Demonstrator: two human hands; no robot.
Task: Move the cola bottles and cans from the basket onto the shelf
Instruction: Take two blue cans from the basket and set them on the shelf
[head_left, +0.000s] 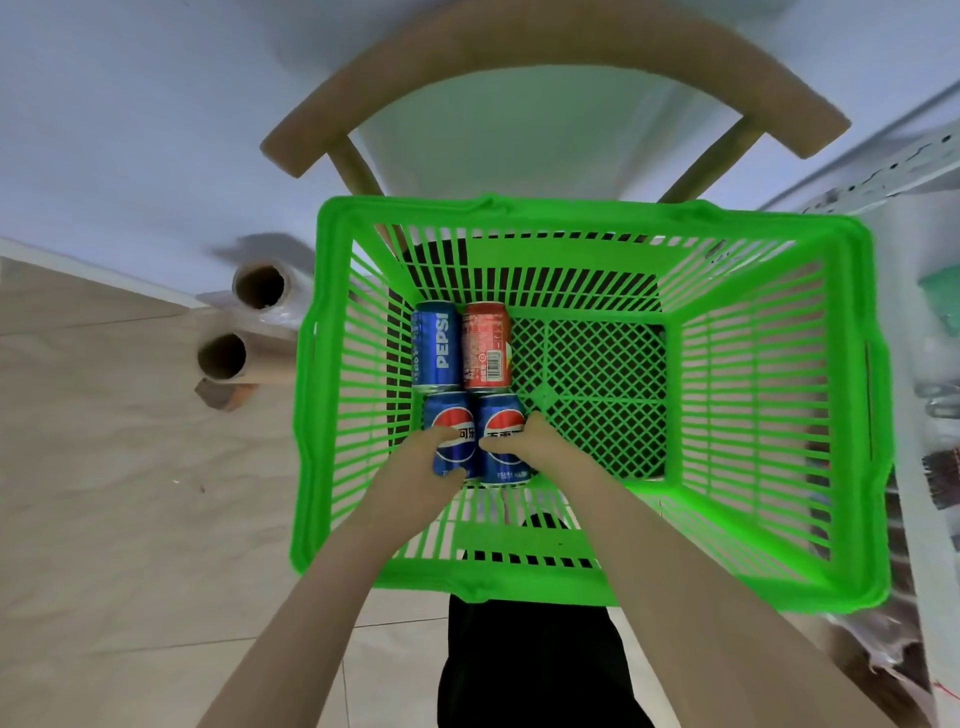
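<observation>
A green plastic basket (779, 395) sits on a chair, with several cans lying in its left half. At the back lie a blue Pepsi can (437, 345) and a red cola can (487, 345), side by side. In front of them lie two more blue Pepsi cans. My left hand (415, 480) grips the left blue can (451, 415), fingers curled round it. My right hand (540, 444) grips the right blue can (501, 415) the same way. Both forearms reach in over the basket's near rim.
A wooden chair back (545, 57) arches behind the basket. Two cardboard-cored rolls (244, 317) lie on the floor to the left. A white perforated shelf frame (914, 171) with blurred goods stands at the right edge. Beige tiled floor spreads to the left.
</observation>
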